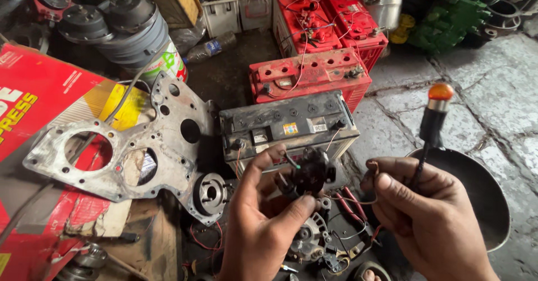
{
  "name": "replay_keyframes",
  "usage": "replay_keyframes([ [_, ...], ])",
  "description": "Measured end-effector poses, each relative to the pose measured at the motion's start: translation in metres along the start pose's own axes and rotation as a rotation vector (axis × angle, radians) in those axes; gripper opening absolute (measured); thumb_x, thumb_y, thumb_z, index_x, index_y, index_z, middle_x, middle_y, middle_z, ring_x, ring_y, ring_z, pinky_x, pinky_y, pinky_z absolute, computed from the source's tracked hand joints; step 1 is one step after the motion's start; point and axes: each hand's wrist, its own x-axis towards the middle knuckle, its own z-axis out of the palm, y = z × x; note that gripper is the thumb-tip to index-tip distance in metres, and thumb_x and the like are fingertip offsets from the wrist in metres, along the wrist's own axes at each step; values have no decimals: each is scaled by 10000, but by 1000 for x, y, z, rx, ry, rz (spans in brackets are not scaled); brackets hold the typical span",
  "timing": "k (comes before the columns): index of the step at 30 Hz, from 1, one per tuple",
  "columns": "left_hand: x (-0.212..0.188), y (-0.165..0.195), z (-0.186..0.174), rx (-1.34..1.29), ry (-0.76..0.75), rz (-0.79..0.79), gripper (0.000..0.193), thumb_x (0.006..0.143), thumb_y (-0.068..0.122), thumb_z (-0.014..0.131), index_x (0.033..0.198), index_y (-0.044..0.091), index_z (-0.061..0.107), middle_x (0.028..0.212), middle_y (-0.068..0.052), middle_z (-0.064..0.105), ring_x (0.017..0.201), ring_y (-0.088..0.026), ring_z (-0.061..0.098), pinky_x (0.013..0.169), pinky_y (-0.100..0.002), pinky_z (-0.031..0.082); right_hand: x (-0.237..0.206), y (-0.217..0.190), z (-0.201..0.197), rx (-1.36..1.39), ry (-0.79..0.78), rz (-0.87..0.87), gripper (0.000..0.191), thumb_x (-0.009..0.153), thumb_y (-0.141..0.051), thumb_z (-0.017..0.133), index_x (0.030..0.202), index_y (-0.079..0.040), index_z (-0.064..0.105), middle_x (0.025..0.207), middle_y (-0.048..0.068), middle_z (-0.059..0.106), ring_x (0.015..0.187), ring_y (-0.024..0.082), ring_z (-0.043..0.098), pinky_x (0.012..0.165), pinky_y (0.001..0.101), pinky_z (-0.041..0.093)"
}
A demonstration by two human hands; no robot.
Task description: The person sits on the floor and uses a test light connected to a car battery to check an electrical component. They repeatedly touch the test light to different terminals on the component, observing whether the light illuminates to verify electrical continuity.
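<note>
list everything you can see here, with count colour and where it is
black electrical part: 1, black with thin wires, centre, in left hand
screwdriver: 1, black handle with orange cap, in right hand
dirty battery: 1, grey-black, centre floor
red batteries: about 3, red, behind it
metal plate: 1, silver with holes, left
red carton: 1, red and yellow, far left
dark pan: 1, right
left hand: pinching the part
right hand: gripping screwdriver and a wire end

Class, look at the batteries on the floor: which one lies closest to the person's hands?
The grimy grey battery, directly above the left hand; the others behind it are red or white.
</note>
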Motion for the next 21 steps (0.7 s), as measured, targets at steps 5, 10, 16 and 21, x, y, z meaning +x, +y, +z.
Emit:
replay_keyframes([
  [5,-3,6,6,41,-36,-54,499,845,9,748,1322,7,602,1087,-126,773,961,-155,754,870,-297,623,-3,1,3,14,6,14,228,940,3,623,1136,93,696,835,142,711,471,68,385,423,246,302],
  [10,-6,4,11,-17,21,-35,398,849,-26,730,1230,4,620,1072,-115,765,960,-165,757,874,-299,620,-7,11,3,34,-66,8,231,971,18,645,1177,101,708,784,107,655,513,81,422,442,259,320],
  [16,-6,0,11,-97,-2,-28,412,862,-63,703,1251,19,597,1077,-104,751,983,-163,736,897,-302,604,-19,15,14,-187,-79,71,296,876,12,691,1148,96,768,844,87,738,550,68,485,463,236,355],
  [21,-7,-3,14,-129,-46,-2,420,888,-63,700,1249,13,498,1080,-156,741,980,-199,742,890,-325,613,-25,13,26,-246,8,113,311,842,48,722,1150,81,751,970,103,817,802,87,734,708,233,582],
])
